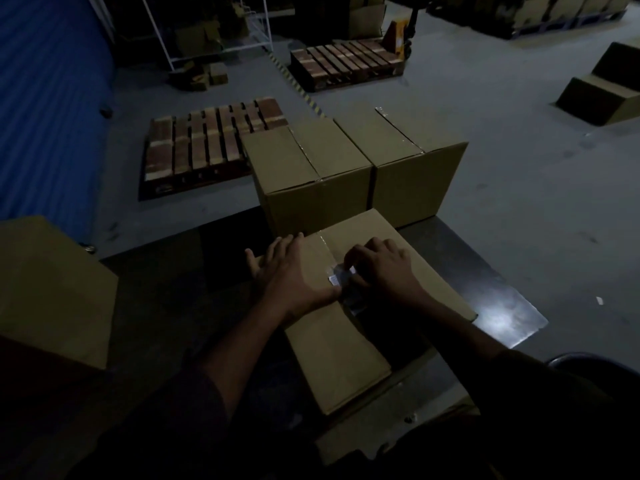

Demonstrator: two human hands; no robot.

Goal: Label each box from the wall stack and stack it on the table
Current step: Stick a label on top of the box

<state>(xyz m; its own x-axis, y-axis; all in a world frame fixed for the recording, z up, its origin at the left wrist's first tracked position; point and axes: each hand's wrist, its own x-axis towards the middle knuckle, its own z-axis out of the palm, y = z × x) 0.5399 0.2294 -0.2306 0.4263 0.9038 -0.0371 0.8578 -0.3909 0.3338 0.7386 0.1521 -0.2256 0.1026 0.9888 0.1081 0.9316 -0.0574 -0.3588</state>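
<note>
Pressing flat on nearest box (pixel 337 327), left hand (pixel 294 271), fingers straight and spread, left of taped seam. Right hand (pixel 381 265) just right of same seam, fingers curled down onto small white label (pixel 341 280) at box top centre, pinching or pressing it; which one, cannot tell in dim light. Nearest box lying on dark surface (pixel 502 306), near edge overhanging toward viewer. Beyond nearest box, touching its far edge: two taller sealed boxes side by side, left one (pixel 311 181), right one (pixel 412 168), taped seams running away from viewer. Left of nearest box, well apart: another carton (pixel 52 289), partly out of frame. Farther beyond the two sealed boxes, on grey floor: wooden pallet (pixel 207 143), then second pallet (pixel 346 64). White rack (pixel 207 26) behind, blue wall (pixel 48 98) far left.
</note>
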